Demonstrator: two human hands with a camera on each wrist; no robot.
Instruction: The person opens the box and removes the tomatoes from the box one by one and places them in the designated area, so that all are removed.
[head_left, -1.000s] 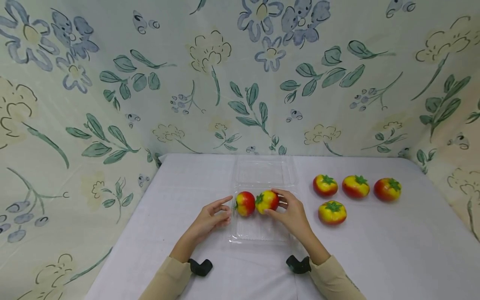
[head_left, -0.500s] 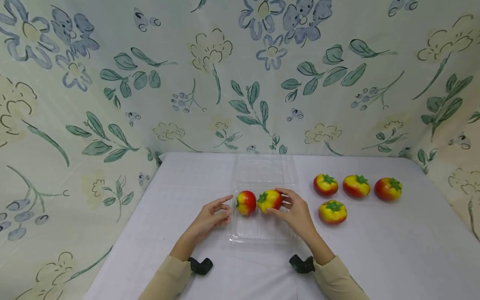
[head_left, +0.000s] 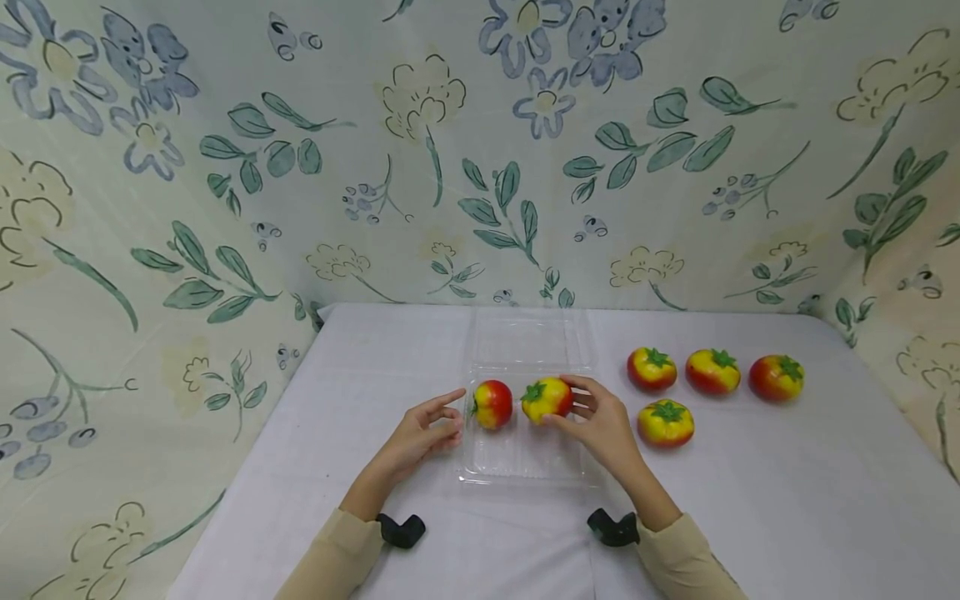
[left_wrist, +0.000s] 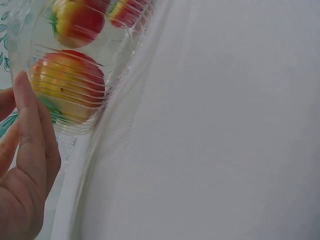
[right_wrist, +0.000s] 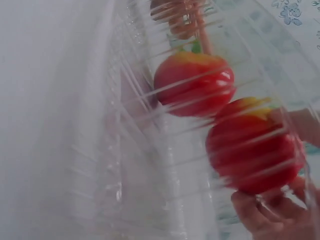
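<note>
My right hand [head_left: 606, 423] holds a red-and-yellow persimmon [head_left: 542, 402] with a green leafy top, thumb in front and fingers behind, in the right half of an open clear plastic box [head_left: 517, 467]. A second persimmon [head_left: 492, 406] sits in the box's left half, with a gap between the two. My left hand [head_left: 420, 433] is at the box's left edge, its index finger stretched along the rim. In the left wrist view, that left hand [left_wrist: 30, 170] is beside the ridged clear wall. The right wrist view shows the held persimmon [right_wrist: 255, 150] through the plastic.
The box's clear lid [head_left: 528, 342] lies folded back behind it. Several more persimmons stand on the white cloth to the right, the nearest persimmon [head_left: 665, 423] in front of the row. A floral curtain [head_left: 420, 167] hangs behind the table.
My right hand has shifted to the right with the persimmon, and the gap between the two persimmons in the box has widened. The left hand has stayed in place.
</note>
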